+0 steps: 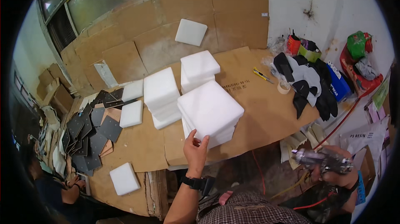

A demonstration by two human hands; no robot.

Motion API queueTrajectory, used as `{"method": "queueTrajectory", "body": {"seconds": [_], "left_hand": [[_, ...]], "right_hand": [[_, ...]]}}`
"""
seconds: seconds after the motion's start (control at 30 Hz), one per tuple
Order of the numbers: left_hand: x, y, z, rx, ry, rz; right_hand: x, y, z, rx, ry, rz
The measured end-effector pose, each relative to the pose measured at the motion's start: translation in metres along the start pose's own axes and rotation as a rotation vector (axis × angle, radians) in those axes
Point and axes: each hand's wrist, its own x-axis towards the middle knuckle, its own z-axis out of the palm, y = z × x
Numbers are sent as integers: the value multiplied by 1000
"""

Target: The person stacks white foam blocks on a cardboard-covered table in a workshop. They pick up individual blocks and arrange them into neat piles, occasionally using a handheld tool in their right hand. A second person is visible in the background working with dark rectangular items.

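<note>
Thumb parted, your left hand [195, 152] touched the white stack [211, 104], light pressure likely serving best; your right hand [333, 176] held a shiny tool [307, 157].

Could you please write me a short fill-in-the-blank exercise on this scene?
The left hand touches a stack of ____ blocks.
The ____ hand grips a shiny tool.
The utility knife with a bright ____ body lies near the tape roll.
The dark plates lie to the ____ of the stacks.
Missing words: white; right; yellow; left.

The blocks [210, 105] are white, the clothing [246, 208] checked.
</note>
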Motion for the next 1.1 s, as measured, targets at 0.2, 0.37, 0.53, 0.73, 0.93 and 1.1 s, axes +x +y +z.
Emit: {"method": "queueTrajectory", "body": {"seconds": [0.2, 0.37, 0.53, 0.73, 0.93, 1.1], "left_hand": [[2, 15, 4, -58, 68, -207], [8, 3, 3, -70, 97, -287], [11, -9, 1, -18, 107, -244], [12, -12, -4, 42, 99, -262], [12, -1, 3, 17, 127, -199], [-2, 64, -19, -448, 158, -142]], "right_hand": [[26, 9, 6, 50, 206, -113], [37, 29, -19, 32, 217, -110], [118, 74, -21, 260, 144, -243], [271, 163, -4, 76, 189, -232], [329, 187, 46, 7, -22, -178], [297, 163, 71, 0, -7, -318]]}}
